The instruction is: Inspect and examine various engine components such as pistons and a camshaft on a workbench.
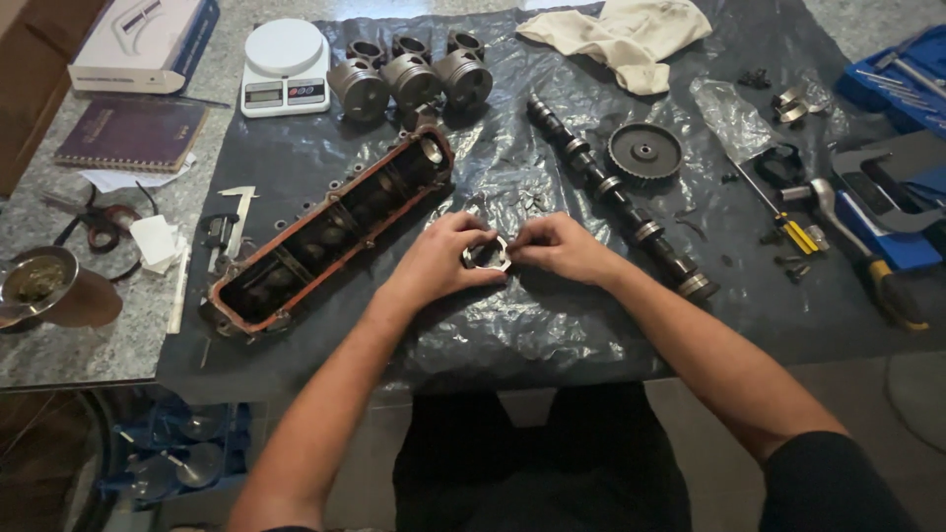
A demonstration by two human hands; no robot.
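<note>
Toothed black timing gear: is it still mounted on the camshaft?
No, the toothed black timing gear lies flat on the black plastic sheet, just to the right of the long dark metal camshaft, apart from it.

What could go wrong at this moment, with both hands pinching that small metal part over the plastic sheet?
1. The small hexagonal metal part is held only at the fingertips of the left hand and right hand; a slip could drop it onto the crinkled black plastic sheet, where it may be hard to spot.
2. The camshaft lies loose just beyond the right hand and might roll if nudged.
</note>
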